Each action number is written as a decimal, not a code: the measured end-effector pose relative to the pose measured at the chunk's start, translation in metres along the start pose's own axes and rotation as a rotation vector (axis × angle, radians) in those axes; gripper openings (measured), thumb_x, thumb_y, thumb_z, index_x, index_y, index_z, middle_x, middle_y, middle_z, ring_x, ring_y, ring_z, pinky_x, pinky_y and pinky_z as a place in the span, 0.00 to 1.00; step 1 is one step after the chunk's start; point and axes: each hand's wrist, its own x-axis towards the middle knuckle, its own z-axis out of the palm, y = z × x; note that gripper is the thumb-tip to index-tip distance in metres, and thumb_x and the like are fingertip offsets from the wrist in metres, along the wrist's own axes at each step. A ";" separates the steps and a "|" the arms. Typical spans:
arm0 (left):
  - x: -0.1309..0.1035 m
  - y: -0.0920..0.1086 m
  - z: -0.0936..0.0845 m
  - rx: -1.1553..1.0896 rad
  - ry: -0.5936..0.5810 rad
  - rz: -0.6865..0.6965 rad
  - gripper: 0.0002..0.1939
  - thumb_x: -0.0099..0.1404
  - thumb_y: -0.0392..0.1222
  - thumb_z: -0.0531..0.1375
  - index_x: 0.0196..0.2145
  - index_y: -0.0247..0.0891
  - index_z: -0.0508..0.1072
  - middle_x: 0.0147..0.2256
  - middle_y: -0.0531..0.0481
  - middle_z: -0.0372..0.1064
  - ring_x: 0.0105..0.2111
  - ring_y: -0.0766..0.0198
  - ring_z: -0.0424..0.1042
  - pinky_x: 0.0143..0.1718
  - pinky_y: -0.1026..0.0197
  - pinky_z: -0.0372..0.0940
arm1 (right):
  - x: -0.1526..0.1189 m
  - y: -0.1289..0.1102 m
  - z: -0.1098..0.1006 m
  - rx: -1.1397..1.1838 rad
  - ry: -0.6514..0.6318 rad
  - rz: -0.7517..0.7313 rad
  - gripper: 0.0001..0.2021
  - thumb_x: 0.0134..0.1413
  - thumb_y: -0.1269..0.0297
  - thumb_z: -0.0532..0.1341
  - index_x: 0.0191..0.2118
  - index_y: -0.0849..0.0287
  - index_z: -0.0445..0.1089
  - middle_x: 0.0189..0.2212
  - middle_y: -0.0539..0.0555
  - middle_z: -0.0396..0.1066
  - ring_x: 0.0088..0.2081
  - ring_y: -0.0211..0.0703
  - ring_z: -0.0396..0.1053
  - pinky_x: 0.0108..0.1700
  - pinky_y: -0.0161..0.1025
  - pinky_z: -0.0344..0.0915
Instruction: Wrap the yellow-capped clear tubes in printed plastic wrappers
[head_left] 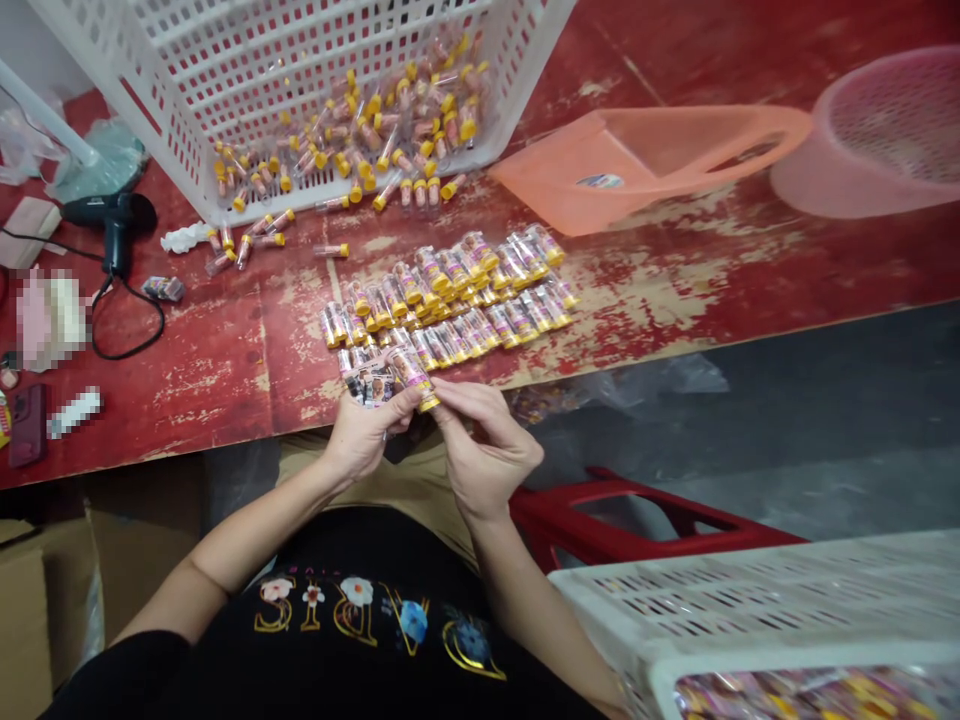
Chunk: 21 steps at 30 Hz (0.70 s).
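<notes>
Both hands meet at the front edge of the red table. My left hand is closed on a small tube wrapped in printed film, thumb on top. Some printed wrappers show beside it, under the same fingers. The fingertips of my right hand pinch the yellow cap end of that tube. Just beyond my hands, rows of wrapped tubes lie side by side with their yellow caps toward me. Farther back, unwrapped clear tubes with yellow caps lie loose in front of the white crate.
A white crate tipped toward me holds many tubes. An orange scoop and a pink basket stand right. A black hair dryer and a phone lie left. A red stool and another crate are lower right.
</notes>
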 end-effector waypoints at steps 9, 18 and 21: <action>0.010 0.006 -0.035 -0.197 0.118 -0.206 0.23 0.63 0.38 0.65 0.55 0.33 0.70 0.40 0.41 0.78 0.31 0.67 0.76 0.31 0.66 0.69 | 0.021 0.082 -0.016 -0.254 0.117 0.005 0.06 0.55 0.64 0.66 0.38 0.55 0.81 0.35 0.55 0.80 0.40 0.47 0.74 0.46 0.49 0.72; 0.014 0.021 -0.072 -0.216 0.217 -0.062 0.11 0.66 0.37 0.63 0.45 0.30 0.73 0.43 0.36 0.78 0.42 0.55 0.80 0.50 0.50 0.72 | 0.138 0.069 0.111 -0.527 -0.600 -0.259 0.17 0.60 0.73 0.53 0.52 0.61 0.72 0.50 0.61 0.74 0.53 0.50 0.67 0.58 0.48 0.63; 0.014 0.030 -0.074 -0.263 0.248 -0.026 0.10 0.65 0.37 0.65 0.43 0.30 0.74 0.41 0.38 0.78 0.42 0.54 0.79 0.50 0.49 0.73 | 0.188 0.068 0.202 -0.708 -0.888 -0.095 0.19 0.53 0.79 0.56 0.52 0.68 0.70 0.51 0.70 0.71 0.53 0.56 0.67 0.56 0.51 0.63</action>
